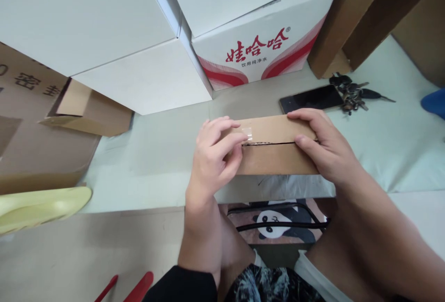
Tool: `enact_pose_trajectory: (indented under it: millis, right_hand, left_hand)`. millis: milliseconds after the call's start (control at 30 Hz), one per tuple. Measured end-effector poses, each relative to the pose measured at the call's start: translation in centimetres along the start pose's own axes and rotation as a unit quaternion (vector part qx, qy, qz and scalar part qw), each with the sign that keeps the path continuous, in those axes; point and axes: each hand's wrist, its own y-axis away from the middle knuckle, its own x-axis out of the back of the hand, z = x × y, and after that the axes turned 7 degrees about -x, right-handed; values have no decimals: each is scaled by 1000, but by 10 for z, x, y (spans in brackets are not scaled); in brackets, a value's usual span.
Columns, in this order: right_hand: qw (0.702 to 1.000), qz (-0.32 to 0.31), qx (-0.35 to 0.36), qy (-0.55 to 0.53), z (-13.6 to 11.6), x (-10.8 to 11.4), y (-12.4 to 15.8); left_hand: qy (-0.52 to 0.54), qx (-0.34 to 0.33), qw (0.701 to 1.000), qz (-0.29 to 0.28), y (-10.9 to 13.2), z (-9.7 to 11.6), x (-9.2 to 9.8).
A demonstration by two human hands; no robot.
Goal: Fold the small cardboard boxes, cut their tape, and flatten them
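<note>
A small brown cardboard box (274, 158) lies in front of me on a pale green sheet, its two top flaps closed along a middle seam. My left hand (213, 156) curls over the box's left end, its fingertips pinching a short piece of clear tape (247, 133) at the seam. My right hand (325, 147) lies over the right end, fingers pressed down on the far flap and thumb on the seam.
Behind the box lie a dark phone (311, 98) and a bunch of keys (351, 92). White cartons, one with red print (259, 49), and brown cardboard (351, 38) stand at the back. A yellow-green slipper (38, 204) lies left; red handles (139, 288) show at the bottom.
</note>
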Motion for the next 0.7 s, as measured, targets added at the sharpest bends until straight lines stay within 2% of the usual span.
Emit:
enact_pose_trajectory:
  millis: [67, 233, 467, 700]
  right_hand:
    - [1000, 0, 2, -1, 0, 0, 0]
    - [1000, -1, 0, -2, 0, -1, -1]
    - [1000, 4, 6, -7, 2, -1, -2]
    - [1000, -1, 5, -8, 2, -2, -2]
  left_hand:
    - [2, -10, 1000, -1, 0, 1, 0]
    - [-16, 29, 998, -44, -2, 3, 0]
    - [-38, 52, 995, -71, -3, 3, 0]
    - [-35, 79, 993, -76, -4, 5, -1]
